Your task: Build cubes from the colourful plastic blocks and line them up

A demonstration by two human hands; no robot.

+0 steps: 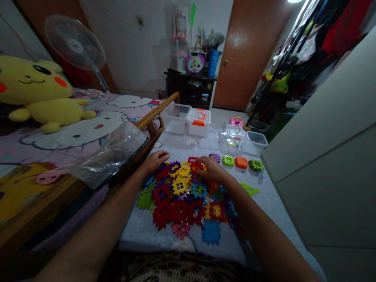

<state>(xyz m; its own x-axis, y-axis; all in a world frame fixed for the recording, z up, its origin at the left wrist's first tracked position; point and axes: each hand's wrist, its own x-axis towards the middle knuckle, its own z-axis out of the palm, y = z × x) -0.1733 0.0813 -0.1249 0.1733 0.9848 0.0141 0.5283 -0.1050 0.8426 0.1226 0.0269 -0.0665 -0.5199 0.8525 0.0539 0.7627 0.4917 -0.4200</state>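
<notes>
A pile of colourful interlocking plastic tiles (182, 199) lies on a pale cloth on the floor (176, 147), in red, yellow, purple, blue and green. My left hand (155, 159) rests flat at the pile's far left edge, fingers stretched onto the tiles. My right hand (210, 169) lies over the pile's far right side, fingers curled around a red tile (196, 166). Beyond the right hand, separate tiles sit in a row: purple (215, 157), green (228, 160), orange (241, 162) and dark green (256, 165).
Clear plastic boxes (176, 117) and an orange-latched container (199, 121) stand behind the tiles. A wooden bed frame (155, 113) with a plastic bag (114, 150) and yellow plush toy (41, 92) is at left. A pale cabinet wall (323, 156) rises at right.
</notes>
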